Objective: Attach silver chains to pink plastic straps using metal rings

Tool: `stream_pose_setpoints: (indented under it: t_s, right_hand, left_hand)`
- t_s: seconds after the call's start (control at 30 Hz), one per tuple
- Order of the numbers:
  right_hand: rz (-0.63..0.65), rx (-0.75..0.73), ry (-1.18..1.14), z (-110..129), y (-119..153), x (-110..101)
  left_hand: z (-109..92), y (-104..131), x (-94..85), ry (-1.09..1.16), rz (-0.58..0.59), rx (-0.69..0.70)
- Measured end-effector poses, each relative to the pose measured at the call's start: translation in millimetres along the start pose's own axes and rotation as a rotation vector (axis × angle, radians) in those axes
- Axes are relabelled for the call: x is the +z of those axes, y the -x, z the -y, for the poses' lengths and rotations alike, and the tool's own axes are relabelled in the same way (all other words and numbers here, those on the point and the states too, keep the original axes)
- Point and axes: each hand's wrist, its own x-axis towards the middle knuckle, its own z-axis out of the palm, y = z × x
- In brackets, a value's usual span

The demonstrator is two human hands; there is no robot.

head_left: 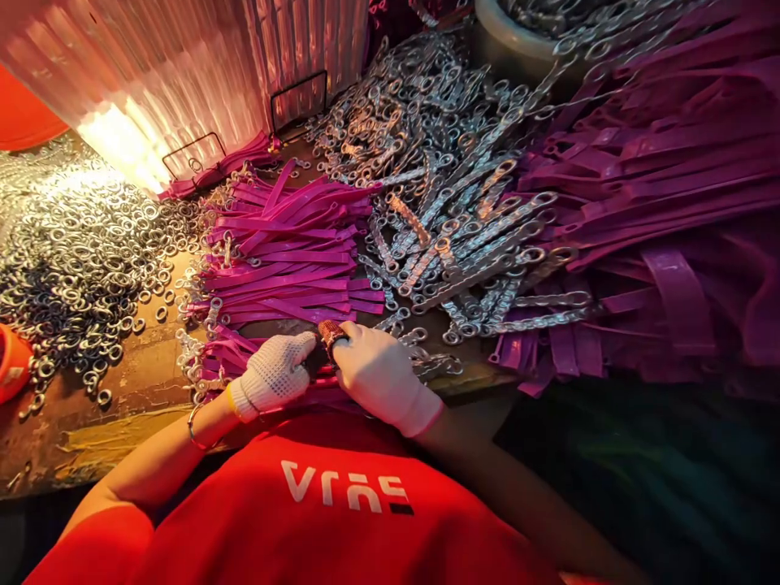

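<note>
My left hand [274, 374], in a white knitted glove, is closed near the table's front edge. Facing it, my right hand [381, 375] is closed too, also in a white glove. A short reddish-brown ribbed piece [332, 335] with a dark edge shows at the right fingers; its kind is unclear. Something dark sits between the two hands, and what the fingers pinch is hidden. Just beyond them lies a stack of flat magenta straps [286, 272], with metal rings [216, 309] at the left ends. More magenta straps pass beneath my hands.
Loose metal rings [91, 268] are heaped at left, beside an orange container [13, 363]. Metal chain strips with ringed ends [475, 244] lie at right, next to long purple straps [658, 162]. A ribbed translucent panel [213, 73] and a grey tub [517, 45] stand behind.
</note>
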Motion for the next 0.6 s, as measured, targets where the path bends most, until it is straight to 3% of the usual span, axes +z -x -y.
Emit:
stream_pose_setpoints:
  t_s: [0.17, 0.27, 0.4, 0.5, 0.6]
  right_hand:
    - [0.018, 0.04, -0.036, -2.4, 1.6, -3.8]
    - [0.09, 0.061, -0.088, -7.0, 0.7, -19.5]
    - [0.253, 0.151, -0.071, -8.3, -4.6, -27.4]
    - [0.249, 0.158, -0.005, -5.1, -5.9, -20.0]
    - [0.222, 0.056, 0.032, -2.2, -2.0, -12.1]
  left_hand:
    - [-1.3, -1.5, 6.3, 0.306, 0.106, -0.135]
    - [-1.9, 0.6, 10.2, 0.375, 0.035, -0.149]
    - [-1.1, 5.3, 16.6, 0.173, -0.129, -0.026]
    - [1.6, 9.5, 20.4, 0.027, -0.183, -0.024]
    - [5.6, 12.5, 23.3, -0.015, -0.183, -0.022]
